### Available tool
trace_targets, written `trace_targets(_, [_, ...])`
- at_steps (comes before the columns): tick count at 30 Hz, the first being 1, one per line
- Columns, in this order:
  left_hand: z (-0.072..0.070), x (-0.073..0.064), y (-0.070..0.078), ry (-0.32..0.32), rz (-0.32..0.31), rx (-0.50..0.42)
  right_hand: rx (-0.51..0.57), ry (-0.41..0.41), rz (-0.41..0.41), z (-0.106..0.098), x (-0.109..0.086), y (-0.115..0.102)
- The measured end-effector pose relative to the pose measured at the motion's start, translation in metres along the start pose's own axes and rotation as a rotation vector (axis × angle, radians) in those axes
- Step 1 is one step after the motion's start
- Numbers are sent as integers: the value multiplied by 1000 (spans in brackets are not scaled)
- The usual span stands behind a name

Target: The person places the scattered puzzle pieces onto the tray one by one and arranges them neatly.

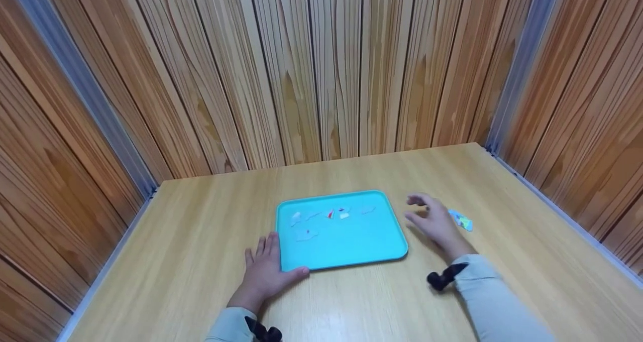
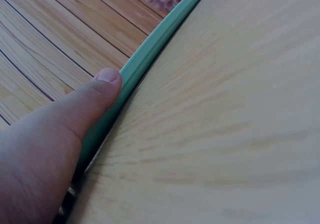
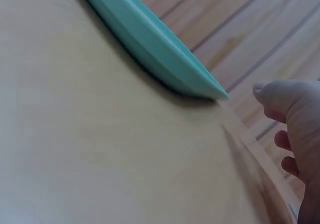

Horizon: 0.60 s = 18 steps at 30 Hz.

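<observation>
A turquoise rectangular tray lies on the table with several small, thin pieces on it, mostly pale or clear. Among them are a red-marked piece and a small white piece. My left hand rests at the tray's near left corner, fingers spread along the left side. Its thumb lies against the front rim in the left wrist view. Past the tray's right edge, my right hand is held over the table, fingers loosely bent and thumb apart, with nothing between them. Just right of it lies a colourful flat piece, partly hidden by the hand.
The wooden table reaches back to wood-patterned panels, with similar panels on both sides. Grey metal posts stand at the corners. Each sleeved wrist wears a black strap with a small camera.
</observation>
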<state>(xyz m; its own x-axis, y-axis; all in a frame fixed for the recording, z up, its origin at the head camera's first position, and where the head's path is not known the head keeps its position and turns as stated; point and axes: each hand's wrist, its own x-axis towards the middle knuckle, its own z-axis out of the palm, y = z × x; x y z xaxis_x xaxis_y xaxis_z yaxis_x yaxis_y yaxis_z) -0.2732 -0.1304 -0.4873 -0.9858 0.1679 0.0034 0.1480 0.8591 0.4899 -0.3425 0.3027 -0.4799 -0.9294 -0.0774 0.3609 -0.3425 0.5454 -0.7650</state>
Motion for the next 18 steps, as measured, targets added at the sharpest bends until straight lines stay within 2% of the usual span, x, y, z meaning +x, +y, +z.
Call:
trace_targets(7, [1, -2, 0, 13, 23, 8, -110, 12, 3, -49, -17, 33])
trace_targets(11, [1, -2, -1, 1, 16, 10, -163, 17, 50, -73, -29, 46])
trace_targets(14, [0, -2, 0, -2, 18, 7, -212, 5, 102, -87, -36, 50])
trace_targets(18, [-1, -3, 0, -7, 14, 4, -258, -3, 126, -95, -40, 51])
